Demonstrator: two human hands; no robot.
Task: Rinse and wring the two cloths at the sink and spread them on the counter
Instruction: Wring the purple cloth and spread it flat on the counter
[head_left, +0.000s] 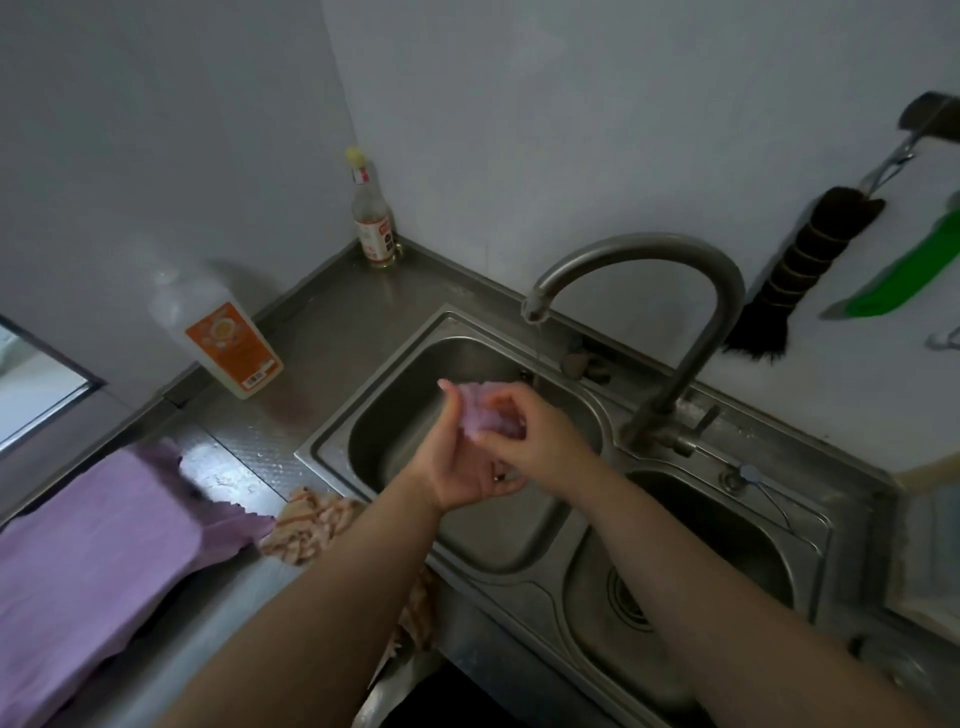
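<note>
Nearest to us are our two forearms, reaching from the bottom edge up over the sink (332, 447). They meet above the left basin, where the left hand (457, 467) and right hand (524, 441) close together around a small purple cloth (485, 410), bunched into a wad; the fingers (452, 410) of the left lie flat against it and those of the right curl over it, so both hands grip the same cloth. It sits just beside and below the tap (639, 291), from which only a thin thread of water seems to fall. We judge this to be a wring or a rub under the stream. The risk here is a poor rinse: the wad is off to the left of the trickle, so it may stay soapy unless we bring it under. Squeezing so high over the basin could also splash the desk (322, 332), already wet near the bottle (228, 348). Further out, a larger purple cloth (98, 530) lies spread on the desk at the left, and a patterned rag (311, 525) hangs at the sink's front corner; a careless elbow could drag the rag off the edge, or wet the spread cloth again.
</note>
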